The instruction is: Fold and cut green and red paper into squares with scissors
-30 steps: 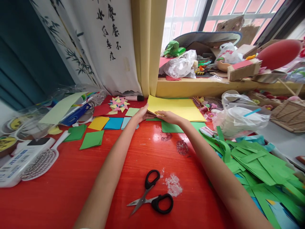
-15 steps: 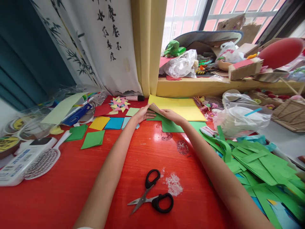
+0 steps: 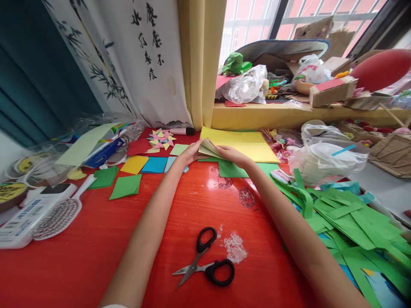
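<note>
Both arms stretch toward the back of the red table. A small stack of pale paper [image 3: 209, 148] is held between my hands, its sheets slightly fanned. My left hand [image 3: 192, 152] closes on its left side, and my right hand [image 3: 231, 154] grips its right edge. Just behind lies a large yellow paper sheet [image 3: 240, 143], with green paper [image 3: 233, 169] partly under it. Left of my hands are small squares: pale green [image 3: 178, 149], light blue [image 3: 171, 164], blue [image 3: 154, 164], yellow [image 3: 134, 165] and green [image 3: 126, 187]. Open scissors [image 3: 201, 261] with black handles rest between my forearms.
Green paper strips [image 3: 349, 218] heap up on the right, near a plastic-wrapped white tub [image 3: 327, 156]. To the left lie a hairbrush [image 3: 58, 219], a white box [image 3: 28, 218] and tape rolls [image 3: 13, 194]. A paper star ring [image 3: 161, 140] sits at the back.
The pale paper stack has turned, so more of its face shows and its sheets look fanned. My left fingers, outstretched before, have curled underneath it.
</note>
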Available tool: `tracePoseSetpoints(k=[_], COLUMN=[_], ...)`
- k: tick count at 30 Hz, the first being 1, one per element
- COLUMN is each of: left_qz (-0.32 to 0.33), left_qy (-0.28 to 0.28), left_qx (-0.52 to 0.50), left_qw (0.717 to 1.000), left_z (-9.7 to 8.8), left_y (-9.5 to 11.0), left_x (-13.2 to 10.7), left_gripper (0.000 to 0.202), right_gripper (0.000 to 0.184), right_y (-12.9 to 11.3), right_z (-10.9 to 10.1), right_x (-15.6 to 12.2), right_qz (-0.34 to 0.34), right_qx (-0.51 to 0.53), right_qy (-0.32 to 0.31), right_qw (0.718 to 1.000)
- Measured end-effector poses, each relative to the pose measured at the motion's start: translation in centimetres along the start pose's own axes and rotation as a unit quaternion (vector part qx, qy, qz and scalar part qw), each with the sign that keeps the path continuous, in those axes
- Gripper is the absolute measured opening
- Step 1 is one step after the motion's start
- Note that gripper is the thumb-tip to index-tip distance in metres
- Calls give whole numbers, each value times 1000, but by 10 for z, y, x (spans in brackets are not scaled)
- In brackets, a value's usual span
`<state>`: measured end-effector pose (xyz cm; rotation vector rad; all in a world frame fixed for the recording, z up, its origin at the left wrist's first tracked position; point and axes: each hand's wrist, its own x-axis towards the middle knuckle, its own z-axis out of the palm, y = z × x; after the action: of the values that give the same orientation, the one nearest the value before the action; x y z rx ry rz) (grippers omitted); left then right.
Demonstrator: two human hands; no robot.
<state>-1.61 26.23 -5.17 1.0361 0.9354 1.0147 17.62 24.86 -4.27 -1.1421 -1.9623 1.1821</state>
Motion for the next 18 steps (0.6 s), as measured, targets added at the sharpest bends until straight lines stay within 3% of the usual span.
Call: tracePoseSetpoints(k=[14,18], left_qz=[5,9], left_qy=[0,0], left_qx=[-11,-14], left_qw=[1000,1000], left_z=[3,1], left_y=[2,1], left_x=[-2,-1], left_gripper=[32,23], right_gripper=[48,50], right_y=[7,11], right_z=[-1,0], right_x=[4,8], right_qz=[-10,1], right_qx=[40,45], right_qy=[-16,8], right_qw=[999,999])
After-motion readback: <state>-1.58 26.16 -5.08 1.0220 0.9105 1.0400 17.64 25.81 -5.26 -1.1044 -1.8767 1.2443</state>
